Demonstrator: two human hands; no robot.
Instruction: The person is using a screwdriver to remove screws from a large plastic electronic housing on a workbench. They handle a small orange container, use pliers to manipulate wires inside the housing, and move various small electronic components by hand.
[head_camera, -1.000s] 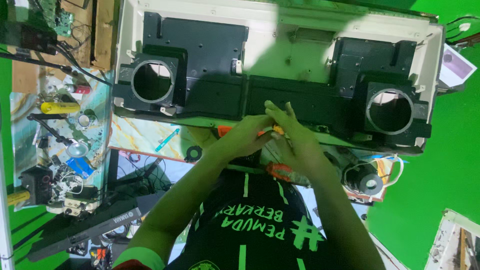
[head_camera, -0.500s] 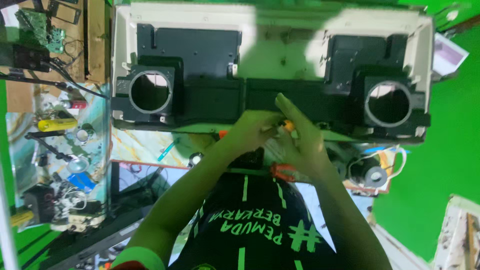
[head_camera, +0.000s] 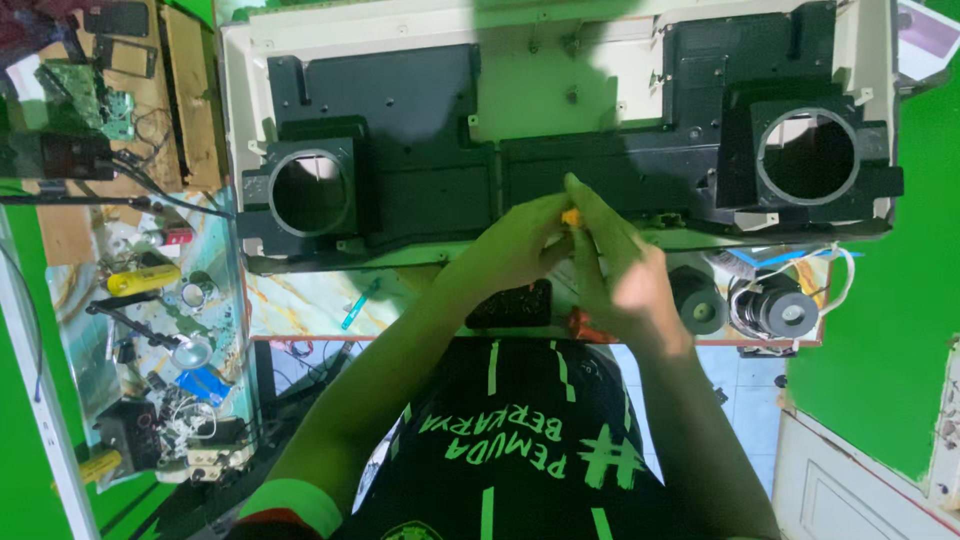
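Observation:
My left hand (head_camera: 515, 250) and my right hand (head_camera: 620, 275) meet in front of my chest, fingertips together. Both pinch a small orange piece (head_camera: 571, 216) at the near edge of a long black plastic panel (head_camera: 420, 190). What the piece belongs to is hidden by my fingers. The panel has a round opening at the left (head_camera: 310, 195) and another at the right (head_camera: 810, 155), and it lies in a whitish cabinet shell (head_camera: 560, 100). An orange-red tool part (head_camera: 578, 325) shows just under my right wrist.
Two loose round speakers (head_camera: 697, 300) (head_camera: 782, 308) with wires lie right of my hands. A black block (head_camera: 510, 305) and a teal pen-like tool (head_camera: 358, 305) rest on the patterned table. A cluttered side bench at left holds a circuit board (head_camera: 95, 95) and a yellow cylinder (head_camera: 143, 280).
Both hands stay joined and have shifted slightly up toward the panel's near edge. The view has moved, so the panel sits higher and fills more of the picture.

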